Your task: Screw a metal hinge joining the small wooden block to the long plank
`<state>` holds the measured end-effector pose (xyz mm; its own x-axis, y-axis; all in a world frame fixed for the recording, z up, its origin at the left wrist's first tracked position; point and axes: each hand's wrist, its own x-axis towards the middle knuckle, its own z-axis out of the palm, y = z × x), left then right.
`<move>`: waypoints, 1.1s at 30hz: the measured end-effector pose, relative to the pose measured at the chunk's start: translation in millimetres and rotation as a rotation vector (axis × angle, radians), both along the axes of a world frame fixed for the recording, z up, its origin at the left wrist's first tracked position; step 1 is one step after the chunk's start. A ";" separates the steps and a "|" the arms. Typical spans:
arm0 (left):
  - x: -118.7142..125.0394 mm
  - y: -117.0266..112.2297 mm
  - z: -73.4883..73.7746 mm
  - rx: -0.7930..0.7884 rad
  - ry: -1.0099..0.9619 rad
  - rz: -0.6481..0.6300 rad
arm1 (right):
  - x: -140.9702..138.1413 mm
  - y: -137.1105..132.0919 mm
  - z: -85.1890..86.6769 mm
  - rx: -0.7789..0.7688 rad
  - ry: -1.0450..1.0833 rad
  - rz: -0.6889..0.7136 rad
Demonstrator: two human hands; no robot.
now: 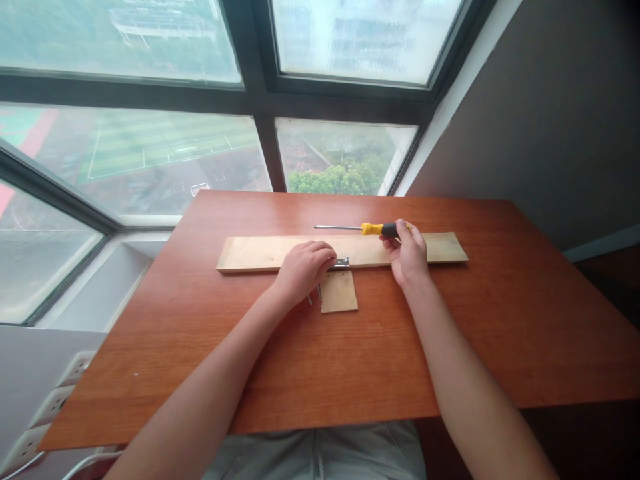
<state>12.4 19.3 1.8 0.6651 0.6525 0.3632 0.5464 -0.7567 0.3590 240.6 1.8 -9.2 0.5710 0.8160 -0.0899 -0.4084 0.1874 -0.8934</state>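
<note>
My right hand (411,255) grips a screwdriver (371,229) by its yellow and black handle. Its long shaft points left, level above the far part of a pale wooden board (255,252). My left hand (307,268) rests at the board's near edge, fingers curled down over a small shiny metal fitting (341,263). Part of that fitting is under the fingers, so I cannot tell its exact kind. A small square wooden piece (340,293) with small holes near its far edge lies just in front. Thin metal pieces (310,300) show beside my left wrist, partly hidden.
Everything lies on a reddish-brown wooden table (320,373). Dark-framed windows (263,100) stand behind it, and a grey wall (530,120) is on the right. White power sockets (50,407) and cables are at the lower left, beside the table edge.
</note>
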 end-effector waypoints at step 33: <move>-2.7 -5.4 18.8 -0.132 -0.162 0.145 | -1.1 0.2 0.9 0.002 0.013 -0.002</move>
